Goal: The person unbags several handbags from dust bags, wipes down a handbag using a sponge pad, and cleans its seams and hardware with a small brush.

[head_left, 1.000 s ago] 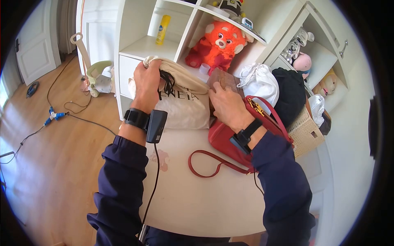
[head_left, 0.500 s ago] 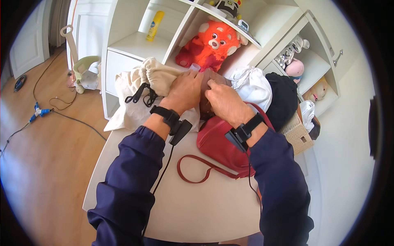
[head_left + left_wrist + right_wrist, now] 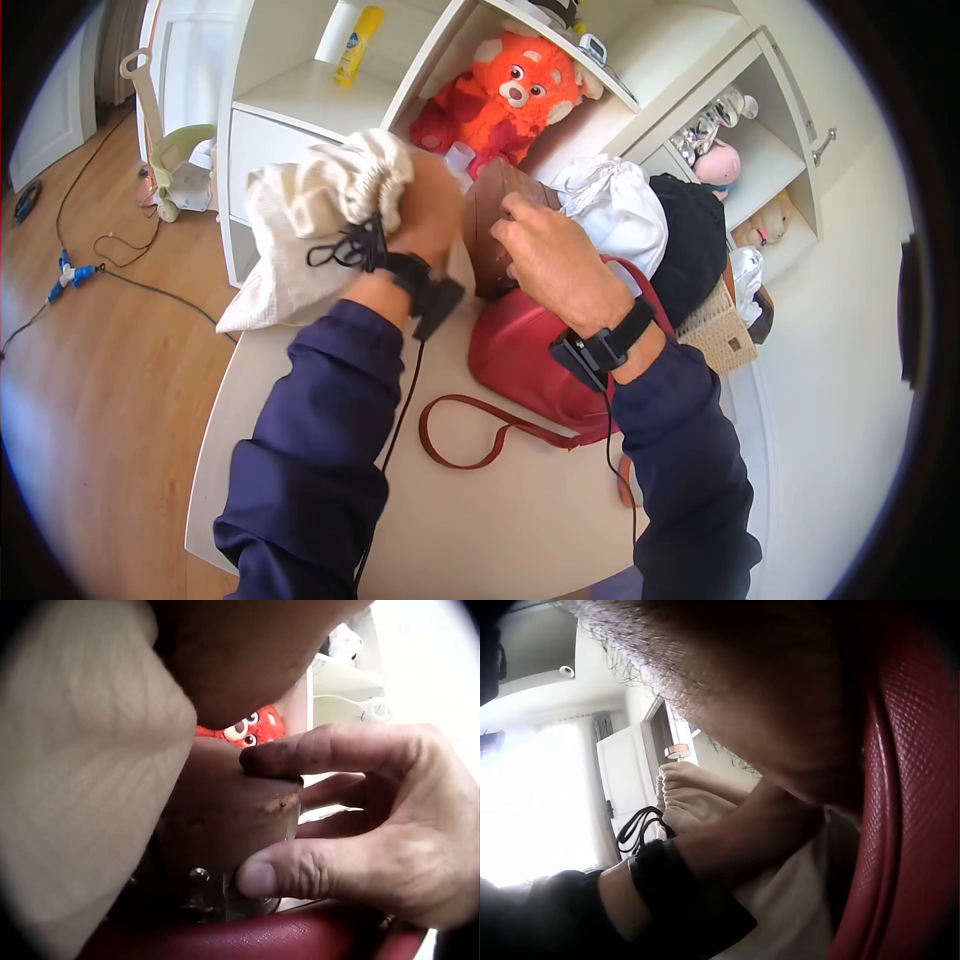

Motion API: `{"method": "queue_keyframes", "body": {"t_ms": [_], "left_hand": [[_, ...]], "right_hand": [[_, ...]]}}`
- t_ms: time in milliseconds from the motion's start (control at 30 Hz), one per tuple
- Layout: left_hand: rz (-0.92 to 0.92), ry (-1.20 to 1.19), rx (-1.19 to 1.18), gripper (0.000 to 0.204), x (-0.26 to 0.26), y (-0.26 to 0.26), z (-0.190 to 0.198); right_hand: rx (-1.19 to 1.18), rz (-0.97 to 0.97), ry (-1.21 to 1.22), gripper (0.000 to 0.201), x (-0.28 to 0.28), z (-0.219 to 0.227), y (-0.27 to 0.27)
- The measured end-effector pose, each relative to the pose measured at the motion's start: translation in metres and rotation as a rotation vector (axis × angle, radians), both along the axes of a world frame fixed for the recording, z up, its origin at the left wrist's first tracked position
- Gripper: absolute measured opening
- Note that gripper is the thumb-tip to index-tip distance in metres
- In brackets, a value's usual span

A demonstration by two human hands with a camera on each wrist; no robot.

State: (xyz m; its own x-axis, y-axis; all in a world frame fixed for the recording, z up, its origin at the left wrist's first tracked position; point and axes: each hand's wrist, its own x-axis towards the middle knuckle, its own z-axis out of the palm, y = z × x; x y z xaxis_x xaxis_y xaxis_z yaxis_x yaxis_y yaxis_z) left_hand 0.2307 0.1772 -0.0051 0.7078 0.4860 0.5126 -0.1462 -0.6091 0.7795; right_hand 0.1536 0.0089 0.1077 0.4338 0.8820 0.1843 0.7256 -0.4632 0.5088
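Note:
A brown leather bag [image 3: 487, 225] stands behind the red handbag [image 3: 535, 345]. My right hand [image 3: 565, 262] pinches its right edge, thumb on one face and fingers on the other, as the left wrist view shows. Metal fittings glint low on the brown bag [image 3: 202, 825] there. My left hand [image 3: 432, 205] is blurred, between the brown bag and a cream cloth drawstring bag [image 3: 290, 235], and I cannot tell what its hidden fingers do. The cloth bag slumps at the left with its gathered mouth up and black cord [image 3: 350, 245] hanging beside my left wrist.
The red bag's strap [image 3: 460, 465] curls on the white table [image 3: 500, 520]. White [image 3: 615, 210] and black [image 3: 690, 240] cloth bags and a woven basket [image 3: 718, 335] stand at the right. Behind is a shelf unit [image 3: 290, 105] with a red plush toy [image 3: 515, 95] and a yellow spray can [image 3: 358, 47].
My left hand let go of the cloth bag's mouth, crossed right to the brown bag, then drew slightly back left. The cloth bag slumped leftward. My right hand stays at the brown bag.

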Motion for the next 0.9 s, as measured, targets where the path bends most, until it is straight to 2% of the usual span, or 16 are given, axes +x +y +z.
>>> {"method": "queue_keyframes", "body": {"t_ms": [33, 100, 200, 233, 300, 400, 500, 567, 600, 633, 700, 833, 900], "left_hand": [[-0.026, 0.099, -0.152, 0.025, -0.013, 0.019, 0.013], [0.007, -0.052, -0.114, 0.029, -0.018, 0.042, 0.008], [-0.024, -0.044, -0.214, 0.024, -0.022, 0.052, 0.010], [-0.019, -0.052, -0.213, 0.024, -0.024, 0.053, 0.013], [-0.121, 0.006, -0.174, 0.031, -0.032, 0.046, 0.018], [-0.230, 0.024, -0.242, 0.031, -0.034, 0.039, 0.013], [-0.318, 0.018, -0.218, 0.031, -0.039, 0.039, 0.007], [-0.348, 0.031, -0.178, 0.032, -0.058, 0.041, 0.015], [-0.372, 0.016, -0.226, 0.031, -0.067, 0.044, 0.017], [-0.395, 0.003, -0.276, 0.031, -0.083, 0.046, 0.024], [-0.395, -0.006, -0.285, 0.031, -0.111, 0.052, 0.040], [-0.426, -0.062, -0.286, 0.031, -0.161, 0.061, 0.065], [-0.567, -0.082, -0.626, 0.029, -0.196, 0.051, 0.082]], "right_hand": [[-0.007, -0.008, -0.006, 0.004, -0.001, 0.000, 0.001], [-0.011, -0.015, -0.009, 0.004, -0.002, 0.001, 0.003], [-0.025, -0.035, -0.001, 0.005, -0.003, 0.000, 0.006], [-0.019, -0.028, 0.011, 0.005, -0.003, 0.001, 0.007], [-0.010, -0.026, 0.017, 0.006, -0.001, 0.001, 0.005], [0.004, -0.023, 0.013, 0.005, -0.003, 0.001, 0.008], [0.002, -0.121, 0.086, 0.006, -0.014, 0.006, 0.009], [0.160, -0.034, 0.132, 0.010, -0.031, 0.015, 0.010], [0.281, 0.018, 0.152, 0.012, -0.045, 0.019, 0.002], [0.296, 0.016, 0.154, 0.012, -0.064, 0.028, -0.003], [0.507, 0.142, 0.165, 0.025, -0.098, 0.039, -0.019], [0.616, 0.108, 0.276, 0.029, -0.168, 0.034, -0.066], [0.695, 0.056, 0.465, 0.028, -0.195, 0.018, -0.088]]}}
